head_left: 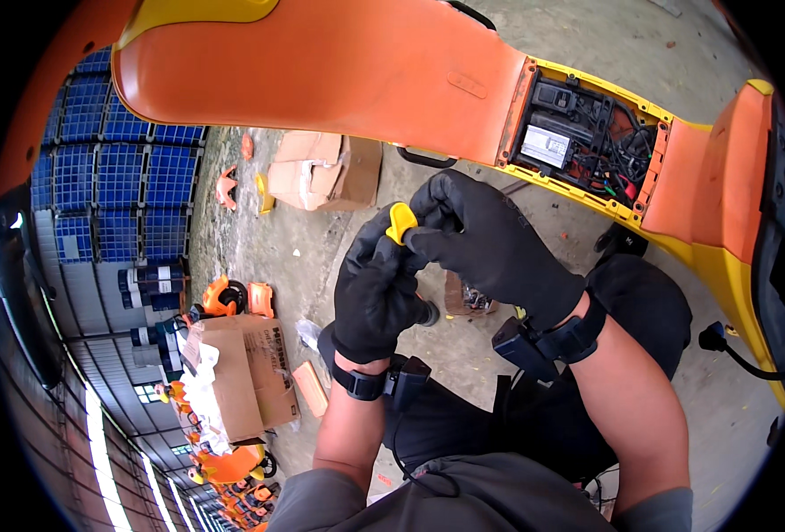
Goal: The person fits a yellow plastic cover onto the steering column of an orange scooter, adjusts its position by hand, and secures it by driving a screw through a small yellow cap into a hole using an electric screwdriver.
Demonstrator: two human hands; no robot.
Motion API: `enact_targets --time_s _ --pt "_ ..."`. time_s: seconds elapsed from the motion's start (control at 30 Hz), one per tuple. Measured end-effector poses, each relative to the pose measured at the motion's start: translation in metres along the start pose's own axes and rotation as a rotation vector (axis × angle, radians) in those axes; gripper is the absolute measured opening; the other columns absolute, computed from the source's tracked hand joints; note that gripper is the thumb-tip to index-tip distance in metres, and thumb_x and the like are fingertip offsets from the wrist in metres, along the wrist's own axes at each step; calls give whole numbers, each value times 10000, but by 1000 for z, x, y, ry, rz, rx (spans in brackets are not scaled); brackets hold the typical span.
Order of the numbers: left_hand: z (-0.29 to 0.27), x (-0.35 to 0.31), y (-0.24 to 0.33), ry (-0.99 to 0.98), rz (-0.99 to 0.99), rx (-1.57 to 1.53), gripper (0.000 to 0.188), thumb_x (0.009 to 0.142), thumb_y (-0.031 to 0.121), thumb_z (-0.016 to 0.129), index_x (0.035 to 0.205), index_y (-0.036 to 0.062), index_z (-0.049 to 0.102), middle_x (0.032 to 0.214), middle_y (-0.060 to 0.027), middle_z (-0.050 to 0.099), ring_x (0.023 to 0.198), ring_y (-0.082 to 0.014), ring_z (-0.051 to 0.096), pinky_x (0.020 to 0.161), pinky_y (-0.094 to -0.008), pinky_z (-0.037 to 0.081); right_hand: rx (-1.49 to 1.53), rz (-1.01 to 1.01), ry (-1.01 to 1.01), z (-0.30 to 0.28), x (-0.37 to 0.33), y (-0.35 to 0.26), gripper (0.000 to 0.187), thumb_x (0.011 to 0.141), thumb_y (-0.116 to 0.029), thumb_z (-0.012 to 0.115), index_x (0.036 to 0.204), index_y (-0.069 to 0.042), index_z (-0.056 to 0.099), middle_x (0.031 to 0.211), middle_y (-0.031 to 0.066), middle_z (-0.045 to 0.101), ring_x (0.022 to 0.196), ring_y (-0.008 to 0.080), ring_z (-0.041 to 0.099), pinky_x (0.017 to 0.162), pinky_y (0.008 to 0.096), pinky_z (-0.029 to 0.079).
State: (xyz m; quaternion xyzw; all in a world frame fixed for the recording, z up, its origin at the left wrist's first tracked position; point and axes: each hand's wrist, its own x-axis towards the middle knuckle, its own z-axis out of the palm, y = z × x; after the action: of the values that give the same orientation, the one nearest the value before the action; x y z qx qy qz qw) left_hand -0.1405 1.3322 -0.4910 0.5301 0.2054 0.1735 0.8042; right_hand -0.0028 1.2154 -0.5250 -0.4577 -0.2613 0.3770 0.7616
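Observation:
Both my hands wear black gloves and meet in front of me around a small yellow plastic piece (400, 222) with a rounded, hollowed shape. My left hand (370, 297) is closed, its fingers and thumb gripping the piece from below and behind. From the other side, my right hand (497, 232) pinches at it with thumb and curled fingers. A dark rounded end (430, 312) shows beside my left palm; I cannot tell if it is held. Just beyond my right hand stands an orange and yellow vehicle body (339, 75). Its open compartment (579, 137) holds black parts and coloured wires.
A cardboard box (357, 173) lies on the concrete floor beyond my left hand, near orange and yellow parts (226, 188). Another open box (249, 372) stands to the left. A small box of hardware (471, 295) sits between my arms. Blue crates (113, 164) are stacked far left.

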Motion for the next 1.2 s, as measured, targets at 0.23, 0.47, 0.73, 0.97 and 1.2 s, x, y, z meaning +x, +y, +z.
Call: enact_targets --time_s 0.23,0.47,0.73,0.97,1.2 --pt "1 -3 5 38 -51 242 442 1024 107 570 1443 -20 511 1322 -163 653 1144 -207 670 933 -310 545 -602 -396 -12 -2 -8 -2 270 850 -19 724 1083 7 591 856 94 642 796 147 630 753 321 523" --pt "2 -9 5 123 -78 464 511 947 20 634 1445 -30 532 1296 -112 659 1122 -144 634 980 -294 511 -466 -170 17 2 -12 7 217 851 -63 673 1037 -12 573 904 183 634 828 352 656 735 426 517" --pt "-4 -22 12 76 -80 480 485 951 36 656 1419 -41 552 1244 -90 659 1044 -123 623 933 -272 502 -427 -91 -65 7 -17 10 238 837 -79 687 1036 -17 573 790 143 611 692 244 604 669 376 492" --pt "-32 -26 -3 82 -112 345 424 1021 172 619 1399 -10 552 1008 -80 699 779 -137 690 618 -243 544 -274 -33 -95 19 -12 21 277 860 -144 717 1036 -6 553 788 80 581 706 140 555 653 332 474" --pt "-72 -26 -20 -11 -56 -426 422 1072 115 534 1480 29 462 1407 -227 567 1158 -278 660 1005 -392 567 -154 99 -7 -25 13 56 238 972 -192 685 1145 -37 632 920 -1 628 793 63 575 697 255 506"
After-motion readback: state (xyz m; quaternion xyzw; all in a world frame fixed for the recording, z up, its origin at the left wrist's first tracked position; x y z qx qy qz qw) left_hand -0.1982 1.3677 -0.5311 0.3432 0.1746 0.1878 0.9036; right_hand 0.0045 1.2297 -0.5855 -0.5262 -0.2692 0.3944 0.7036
